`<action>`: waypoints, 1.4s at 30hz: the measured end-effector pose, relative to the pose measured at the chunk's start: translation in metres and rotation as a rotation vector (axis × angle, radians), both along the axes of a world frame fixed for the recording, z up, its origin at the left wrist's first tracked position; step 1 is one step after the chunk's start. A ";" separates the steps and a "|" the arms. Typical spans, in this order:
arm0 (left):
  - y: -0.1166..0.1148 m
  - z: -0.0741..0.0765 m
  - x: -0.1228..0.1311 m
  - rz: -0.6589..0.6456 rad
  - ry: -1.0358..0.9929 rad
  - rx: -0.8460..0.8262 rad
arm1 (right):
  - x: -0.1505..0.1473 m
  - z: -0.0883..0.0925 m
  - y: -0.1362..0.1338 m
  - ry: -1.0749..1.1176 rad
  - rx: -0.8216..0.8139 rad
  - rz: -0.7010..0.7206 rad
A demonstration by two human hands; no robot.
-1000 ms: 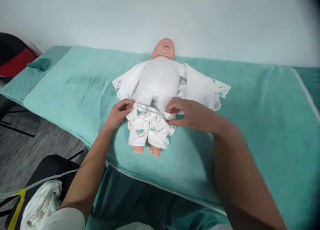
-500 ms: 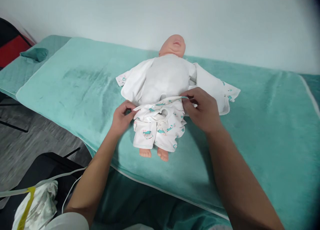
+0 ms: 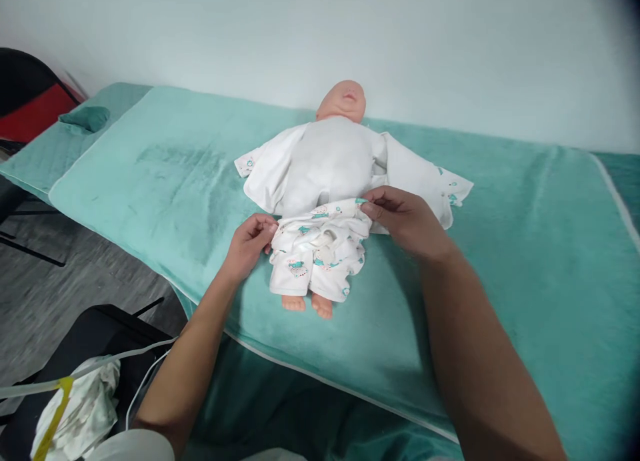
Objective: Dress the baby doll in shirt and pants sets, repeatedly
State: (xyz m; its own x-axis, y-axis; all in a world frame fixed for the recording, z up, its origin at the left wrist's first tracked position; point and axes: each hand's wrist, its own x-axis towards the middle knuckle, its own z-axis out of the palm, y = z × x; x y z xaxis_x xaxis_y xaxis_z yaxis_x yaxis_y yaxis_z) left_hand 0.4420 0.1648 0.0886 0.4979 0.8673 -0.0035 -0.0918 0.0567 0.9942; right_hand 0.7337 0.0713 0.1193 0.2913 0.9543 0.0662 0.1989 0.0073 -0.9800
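A baby doll lies on its back on a teal towel, head toward the wall. It wears small white printed trousers, its bare feet sticking out below. An open white jacket is spread under its body. My left hand pinches the left side of the trousers' waistband. On the other side, my right hand pinches the waistband at the doll's hip. Both hands are closed on the fabric.
The towel covers a padded table against a pale wall. A folded teal cloth lies at the far left, near a red and black chair. A black bag with white cloth sits on the floor at lower left.
Both hands have drawn the trousers' waistband up from the doll's thighs to its hips. The camera view has shifted slightly.
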 end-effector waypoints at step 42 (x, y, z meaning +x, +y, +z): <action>0.108 0.056 0.042 -0.441 0.375 0.074 | 0.009 -0.014 0.014 0.206 0.218 -0.308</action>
